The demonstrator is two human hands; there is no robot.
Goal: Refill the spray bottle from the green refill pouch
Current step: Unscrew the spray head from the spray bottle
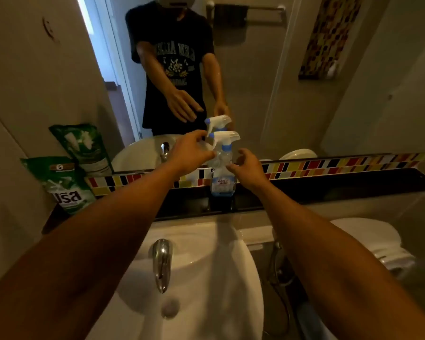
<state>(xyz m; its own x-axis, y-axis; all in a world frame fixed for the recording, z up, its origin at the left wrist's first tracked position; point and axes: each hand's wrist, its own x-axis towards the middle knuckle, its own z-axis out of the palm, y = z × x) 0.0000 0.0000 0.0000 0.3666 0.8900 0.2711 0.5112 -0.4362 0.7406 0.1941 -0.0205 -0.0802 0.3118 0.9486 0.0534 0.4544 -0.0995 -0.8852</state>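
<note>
A clear spray bottle [222, 177] with a white and blue trigger head stands upright on the black ledge [329, 187] behind the sink, against the mirror. My left hand [189, 153] hovers just left of the bottle's neck, fingers curled and apart, holding nothing. My right hand [248, 169] is at the bottle's right side with fingers spread; its fingertips are at the bottle's shoulder, and I cannot tell if they touch. The green refill pouch [66, 185] leans upright in the ledge's far left corner, well away from both hands.
A white sink [206, 278] with a chrome tap [161, 263] lies below my arms. The mirror [268, 82] repeats the bottle, the pouch and a person in a dark shirt. A multicoloured tile strip [341, 165] runs above the ledge. A white toilet [373, 241] and a hose are at the right.
</note>
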